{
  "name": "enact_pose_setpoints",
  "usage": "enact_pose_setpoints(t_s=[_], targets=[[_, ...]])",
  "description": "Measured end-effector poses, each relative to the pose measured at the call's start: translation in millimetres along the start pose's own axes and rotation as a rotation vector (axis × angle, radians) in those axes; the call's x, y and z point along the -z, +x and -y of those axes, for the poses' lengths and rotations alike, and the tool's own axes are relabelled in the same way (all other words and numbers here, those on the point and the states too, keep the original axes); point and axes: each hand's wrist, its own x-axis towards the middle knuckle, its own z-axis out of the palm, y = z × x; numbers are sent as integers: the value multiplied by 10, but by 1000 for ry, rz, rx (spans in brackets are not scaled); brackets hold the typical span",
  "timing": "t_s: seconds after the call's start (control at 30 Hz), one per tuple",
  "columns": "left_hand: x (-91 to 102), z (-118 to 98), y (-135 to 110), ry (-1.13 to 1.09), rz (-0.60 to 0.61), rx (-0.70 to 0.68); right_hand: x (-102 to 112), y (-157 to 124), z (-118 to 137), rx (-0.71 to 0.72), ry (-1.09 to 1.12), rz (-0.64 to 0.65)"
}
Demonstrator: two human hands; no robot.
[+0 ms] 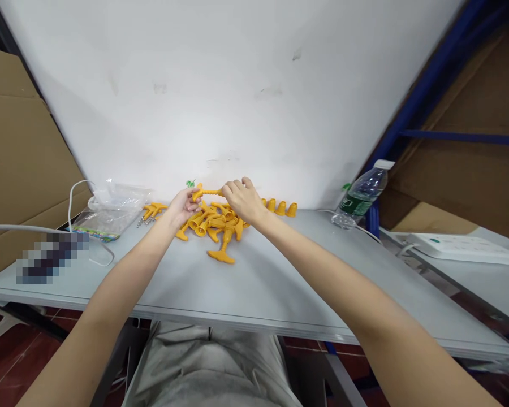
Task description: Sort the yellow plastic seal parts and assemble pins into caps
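A grey, flat-topped table (280, 288) bears a heap of yellow plastic parts (216, 223), partly hidden by the right hand (242, 199). At the heap's twelve o'clock, that hand and the left hand (181, 207) grip one ribbed yellow plastic T-piece (212, 192), right end covered.

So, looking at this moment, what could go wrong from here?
The yellow part held between the left hand and right hand could slip and get mixed into the loose pile nearby. The right hand might knock the row of cups beside it. The left might scatter the small metal bits.
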Motion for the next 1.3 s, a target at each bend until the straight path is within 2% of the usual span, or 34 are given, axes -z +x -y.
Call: enact_pose_setpoints(t_s=[0.17, 0.27, 0.37, 0.6, 0.77, 0.9, 1.0, 1.1, 1.3], targets=[[18, -66, 63, 87, -75, -151, -44, -5, 57, 10, 55, 50], [62, -50, 81, 196, -128, -226, -70, -27, 125, -39, 66, 93], [108, -7, 83, 204, -161, -171, -54, -28, 196, -77, 42, 107], [107, 84, 47, -63, -143, -49, -11, -10, 296, -113, -5, -24], [142, 241, 72, -219, -205, -78, -183, -73, 358, -137, 107, -6], [275, 417, 100, -238, -277, -164, -373, -165, 442, -94, 306, 43], [361, 509, 123, -210, -329, -247, -484, -243, 531, -119, 398, 59], [387, 578, 161, -183, -398, -299, -561, -308, 618, -192, 380, 69], [431, 633, 227, -303, -523, -211, -651, -386, 646, -237, 287, -61]])
